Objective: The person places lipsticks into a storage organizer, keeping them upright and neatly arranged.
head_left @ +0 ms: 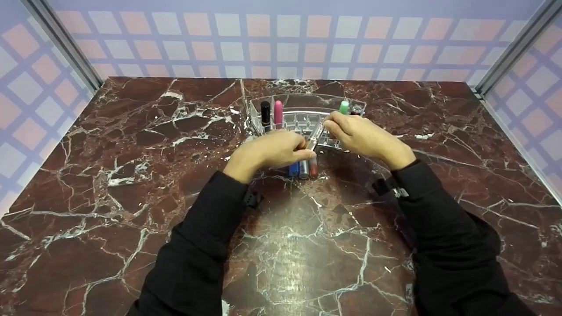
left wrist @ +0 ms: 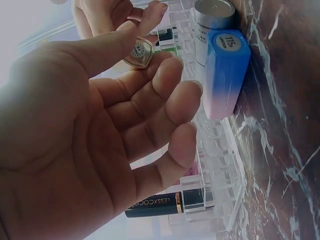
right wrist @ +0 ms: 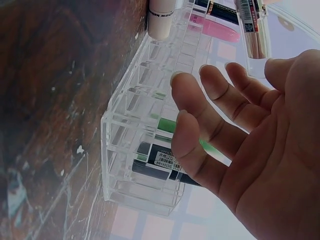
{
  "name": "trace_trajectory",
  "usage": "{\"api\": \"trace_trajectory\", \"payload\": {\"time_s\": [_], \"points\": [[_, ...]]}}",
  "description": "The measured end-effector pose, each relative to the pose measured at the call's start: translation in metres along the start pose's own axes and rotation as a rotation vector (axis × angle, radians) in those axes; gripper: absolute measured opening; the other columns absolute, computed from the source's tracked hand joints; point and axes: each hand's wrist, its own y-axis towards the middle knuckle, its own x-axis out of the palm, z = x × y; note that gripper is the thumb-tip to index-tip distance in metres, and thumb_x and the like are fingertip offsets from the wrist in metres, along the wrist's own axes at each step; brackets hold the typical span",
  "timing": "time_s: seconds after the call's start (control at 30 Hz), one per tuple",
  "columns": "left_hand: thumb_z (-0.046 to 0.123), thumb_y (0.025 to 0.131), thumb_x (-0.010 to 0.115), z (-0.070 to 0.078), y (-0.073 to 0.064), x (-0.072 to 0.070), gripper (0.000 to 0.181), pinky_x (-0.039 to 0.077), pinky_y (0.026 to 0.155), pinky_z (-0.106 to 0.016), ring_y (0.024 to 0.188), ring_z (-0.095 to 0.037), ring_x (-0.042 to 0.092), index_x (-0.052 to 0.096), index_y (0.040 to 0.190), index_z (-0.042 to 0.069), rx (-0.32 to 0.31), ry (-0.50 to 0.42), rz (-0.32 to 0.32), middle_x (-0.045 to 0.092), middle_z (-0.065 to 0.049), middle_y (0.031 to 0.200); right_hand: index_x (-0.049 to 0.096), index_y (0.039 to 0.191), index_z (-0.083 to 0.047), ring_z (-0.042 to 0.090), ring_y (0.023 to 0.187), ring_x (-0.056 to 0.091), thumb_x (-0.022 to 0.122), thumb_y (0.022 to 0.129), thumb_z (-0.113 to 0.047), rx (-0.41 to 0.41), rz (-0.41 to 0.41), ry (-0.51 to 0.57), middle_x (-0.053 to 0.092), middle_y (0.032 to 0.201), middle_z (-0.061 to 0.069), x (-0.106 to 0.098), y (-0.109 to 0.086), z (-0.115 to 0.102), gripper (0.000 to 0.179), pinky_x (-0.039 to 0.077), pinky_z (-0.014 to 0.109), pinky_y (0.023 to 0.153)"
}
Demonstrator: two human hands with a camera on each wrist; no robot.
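My left hand [head_left: 272, 151] pinches the lower end of a slim clear lip gloss tube [head_left: 315, 137] between thumb and index finger. The tube's gold-coloured end [left wrist: 140, 52], with a round sticker, faces the left wrist camera. My right hand [head_left: 364, 134] pinches the tube's upper end, its other fingers loosely bent. A barcode label [right wrist: 247, 17] shows on the tube's side in the right wrist view. Both hands hold it tilted above a clear, curved, tiered cosmetics holder [head_left: 307, 97]. In front of the holder's middle stand a blue-and-pink tube [left wrist: 227, 75], a silver-capped tube [left wrist: 215, 15] and a red-ended tube [head_left: 313, 170].
A black tube [head_left: 265, 113] and a pink tube [head_left: 278, 112] stand in the holder's left slots. On its right are a green-topped tube [head_left: 344, 106] and a dark tube [right wrist: 160, 162]. The brown marbled table [head_left: 131, 184] meets a checked back wall [head_left: 290, 44].
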Motion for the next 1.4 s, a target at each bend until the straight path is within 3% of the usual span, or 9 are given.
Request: {"api": "trace_trajectory", "payload": {"time_s": [0.33, 0.63, 1.0, 1.4], "points": [[0.04, 0.11, 0.049, 0.0029, 0.0024, 0.002, 0.037, 0.037, 0.056, -0.026, 0.056, -0.007, 0.036, 0.077, 0.109, 0.016, 0.059, -0.037, -0.052, 0.045, 0.006, 0.071, 0.059, 0.116, -0.005, 0.025, 0.082, 0.057, 0.036, 0.114, -0.035, -0.005, 0.018, -0.013, 0.059, 0.091, 0.008, 0.0005, 0.0016, 0.0003, 0.037, 0.048, 0.046, 0.08], [0.038, 0.109, 0.051, 0.0046, 0.0044, 0.0047, 0.038, 0.044, 0.062, -0.027, 0.061, -0.009, 0.045, 0.072, 0.106, 0.005, 0.073, -0.017, -0.043, 0.052, 0.004, 0.074, 0.06, 0.116, -0.004, 0.024, 0.078, 0.054, 0.039, 0.114, -0.033, -0.033, 0.032, -0.012, 0.055, 0.086, 0.006, -0.0009, 0.0008, -0.0036, 0.036, 0.048, 0.045, 0.078], [0.04, 0.109, 0.052, 0.0064, 0.0047, 0.0051, 0.04, 0.05, 0.069, -0.031, 0.066, -0.012, 0.053, 0.071, 0.106, 0.005, 0.1, 0.017, -0.029, 0.061, 0.001, 0.08, 0.062, 0.118, -0.003, 0.021, 0.078, 0.056, 0.042, 0.113, -0.033, -0.045, 0.043, 0.01, 0.06, 0.089, 0.007, -0.0012, 0.0018, -0.0038, 0.036, 0.05, 0.044, 0.078], [0.042, 0.108, 0.052, 0.008, 0.0035, 0.0055, 0.042, 0.046, 0.065, -0.03, 0.064, -0.012, 0.05, 0.066, 0.095, 0.005, 0.081, 0.018, -0.023, 0.055, 0.002, 0.075, 0.059, 0.113, -0.005, 0.019, 0.075, 0.053, 0.042, 0.113, -0.033, -0.045, 0.033, 0.05, 0.058, 0.089, 0.006, -0.0014, 0.0021, -0.0066, 0.033, 0.047, 0.04, 0.074]]}}
